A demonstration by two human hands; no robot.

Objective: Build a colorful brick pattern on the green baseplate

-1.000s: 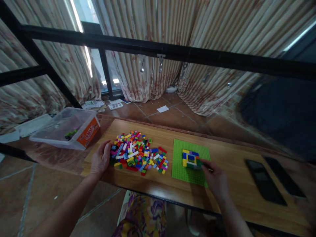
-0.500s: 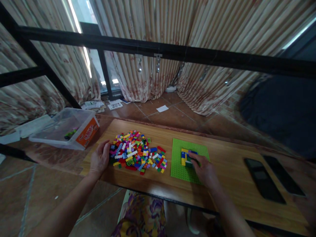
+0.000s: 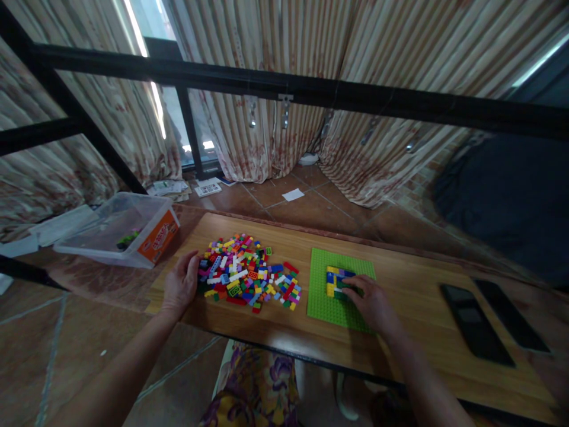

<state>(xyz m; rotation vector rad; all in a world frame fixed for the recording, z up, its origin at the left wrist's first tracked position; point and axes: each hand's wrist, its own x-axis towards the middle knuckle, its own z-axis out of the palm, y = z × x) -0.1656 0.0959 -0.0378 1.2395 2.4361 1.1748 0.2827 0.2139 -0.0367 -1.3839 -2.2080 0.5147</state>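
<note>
On the bright green baseplate (image 3: 320, 311) lies a small build of toy bricks (image 3: 331, 283) in yellow, blue, white and green. My right hand (image 3: 372, 301) is over the build's right side, thumb and index finger closed around a dark green brick (image 3: 348, 286); the other fingers partly cover that side. My left hand (image 3: 181, 283) rests on its edge at the left end of a pile of loose bricks (image 3: 249, 273), fingers loosely curved, thumb apart, nothing seen in it. The pile holds many colours and shapes.
All this sits on a long wooden table (image 3: 284, 332). Two dark phones (image 3: 475, 323) lie at its right end. A clear plastic box (image 3: 120, 228) with an orange label stands beyond the left end. A black metal bar (image 3: 311, 92) crosses in front of the curtains (image 3: 267, 136).
My right hand's fingers have shifted slightly down and right on the build, and a bit more of its top shows. My left hand has stayed in place.
</note>
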